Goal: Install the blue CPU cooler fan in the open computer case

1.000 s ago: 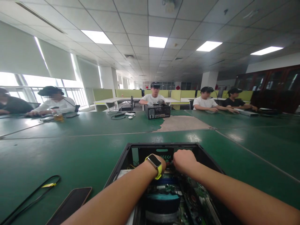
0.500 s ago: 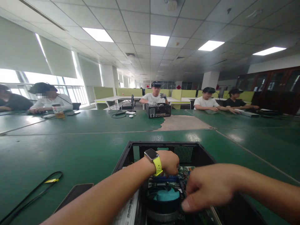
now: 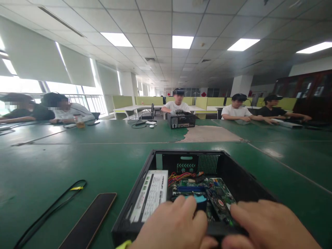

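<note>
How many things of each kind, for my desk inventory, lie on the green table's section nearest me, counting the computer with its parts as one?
Open computer case: 1
Smartphone: 1
Yellow-tagged black cable: 1
Total: 3

An open-plan office is shown: green-panelled cubicles (image 3: pixel 215 101) and white desks (image 3: pixel 129 109) are seen at twelve o'clock, ceiling light panels (image 3: pixel 183 42) above, and glass-fronted cabinets (image 3: pixel 306 90) at two o'clock.

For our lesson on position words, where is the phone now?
In the head view, the phone lies at lower left, between the black cable and the open computer case.
</note>
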